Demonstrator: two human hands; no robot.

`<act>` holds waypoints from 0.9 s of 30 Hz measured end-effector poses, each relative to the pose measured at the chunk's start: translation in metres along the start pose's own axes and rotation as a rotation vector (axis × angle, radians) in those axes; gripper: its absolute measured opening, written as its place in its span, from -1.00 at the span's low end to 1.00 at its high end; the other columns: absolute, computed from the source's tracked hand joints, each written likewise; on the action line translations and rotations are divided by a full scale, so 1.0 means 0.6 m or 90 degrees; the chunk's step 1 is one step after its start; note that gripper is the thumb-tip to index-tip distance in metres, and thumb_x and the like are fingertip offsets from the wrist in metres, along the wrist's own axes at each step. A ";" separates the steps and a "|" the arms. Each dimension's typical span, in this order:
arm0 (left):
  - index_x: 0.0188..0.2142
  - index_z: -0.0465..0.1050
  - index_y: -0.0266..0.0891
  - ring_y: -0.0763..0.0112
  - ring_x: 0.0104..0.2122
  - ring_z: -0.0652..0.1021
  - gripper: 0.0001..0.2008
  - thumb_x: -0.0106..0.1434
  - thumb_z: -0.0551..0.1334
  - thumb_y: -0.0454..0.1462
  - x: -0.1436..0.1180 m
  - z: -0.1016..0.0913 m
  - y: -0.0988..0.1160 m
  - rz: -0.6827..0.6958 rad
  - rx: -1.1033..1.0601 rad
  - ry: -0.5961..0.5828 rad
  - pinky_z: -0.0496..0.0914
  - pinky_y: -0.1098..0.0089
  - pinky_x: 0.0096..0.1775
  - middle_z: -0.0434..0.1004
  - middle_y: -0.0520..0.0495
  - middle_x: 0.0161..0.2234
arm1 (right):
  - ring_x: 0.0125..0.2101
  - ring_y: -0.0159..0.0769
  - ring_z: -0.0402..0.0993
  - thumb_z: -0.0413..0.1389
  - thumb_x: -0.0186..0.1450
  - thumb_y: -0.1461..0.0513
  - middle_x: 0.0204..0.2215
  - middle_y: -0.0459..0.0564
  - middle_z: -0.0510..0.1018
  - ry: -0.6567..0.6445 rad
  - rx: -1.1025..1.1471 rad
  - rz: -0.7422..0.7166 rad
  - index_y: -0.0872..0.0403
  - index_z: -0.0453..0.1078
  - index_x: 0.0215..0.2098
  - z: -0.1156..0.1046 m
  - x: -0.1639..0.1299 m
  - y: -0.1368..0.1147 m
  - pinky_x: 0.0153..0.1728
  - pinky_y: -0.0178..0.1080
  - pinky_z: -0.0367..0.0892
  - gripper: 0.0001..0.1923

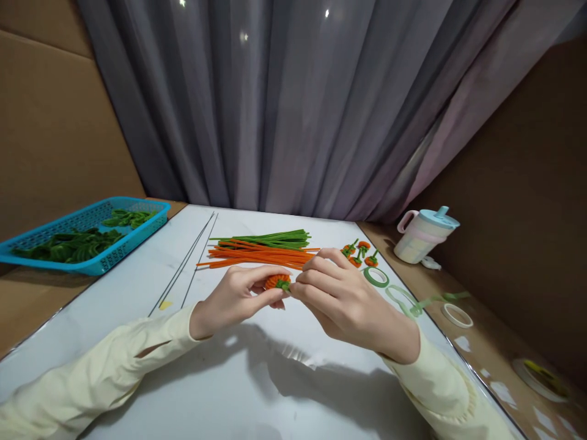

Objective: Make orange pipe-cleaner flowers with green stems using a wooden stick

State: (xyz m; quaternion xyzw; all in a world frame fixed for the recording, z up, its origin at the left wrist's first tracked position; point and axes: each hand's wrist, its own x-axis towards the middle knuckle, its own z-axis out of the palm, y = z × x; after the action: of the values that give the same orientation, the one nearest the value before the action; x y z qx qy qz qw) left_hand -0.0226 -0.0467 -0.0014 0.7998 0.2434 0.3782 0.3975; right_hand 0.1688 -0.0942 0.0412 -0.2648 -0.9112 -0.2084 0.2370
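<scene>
My left hand (233, 299) and my right hand (342, 296) meet above the white table sheet (137, 287). Together they pinch a small orange pipe-cleaner flower with a green stem (277, 282). The left fingers grip the orange coil from the left; the right fingertips hold the green end. Behind the hands lies a bundle of orange pipe cleaners (257, 255) with green pipe cleaners (270, 239) just beyond it. Several finished orange flowers (360, 252) lie to the right of the bundles.
A blue basket (103, 261) with green leaf pieces stands at the left. Green tape rolls (376, 277) and a white tape ring (457, 315) lie at the right. A lidded cup (424, 235) stands at the far right. Thin wires (186, 263) lie on the sheet.
</scene>
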 end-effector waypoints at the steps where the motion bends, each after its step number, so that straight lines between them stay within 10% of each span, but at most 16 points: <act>1: -0.14 0.45 -0.32 0.43 -0.51 0.58 -0.77 0.20 0.22 -0.33 0.001 -0.001 0.001 -0.027 -0.021 -0.013 0.48 0.49 -0.41 0.55 -0.01 -0.51 | -0.46 -0.34 0.19 -0.09 0.31 0.43 -0.55 -0.04 0.42 0.004 0.009 0.005 0.14 0.36 -0.38 -0.001 -0.001 0.001 -0.31 -0.19 0.15 -0.77; 12: -0.05 0.40 -0.20 0.34 -0.18 0.53 -0.65 0.14 0.31 -0.34 0.017 -0.025 0.008 -0.093 -0.288 -0.086 0.54 0.37 -0.25 0.51 -0.06 -0.17 | -0.46 -0.35 0.31 -0.01 0.28 0.41 -0.52 -0.04 0.47 0.165 0.123 0.062 0.11 0.33 -0.37 0.002 -0.007 0.031 -0.35 -0.21 0.18 -0.86; 27: -0.05 0.41 -0.27 0.41 -0.40 0.53 -0.69 0.20 0.25 -0.25 0.013 -0.029 0.022 -0.101 -0.289 -0.026 0.53 0.39 -0.42 0.50 -0.09 -0.32 | -0.45 -0.39 0.36 0.00 0.29 0.40 -0.50 -0.07 0.50 0.035 0.277 0.203 0.11 0.33 -0.42 0.076 -0.011 0.058 -0.29 -0.30 0.18 -0.84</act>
State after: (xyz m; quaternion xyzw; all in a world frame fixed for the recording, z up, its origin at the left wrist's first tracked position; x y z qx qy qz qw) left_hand -0.0306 -0.0413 0.0195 0.6754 0.2063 0.3747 0.6007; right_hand 0.1792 -0.0467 0.0100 -0.3420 -0.8745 0.0252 0.3431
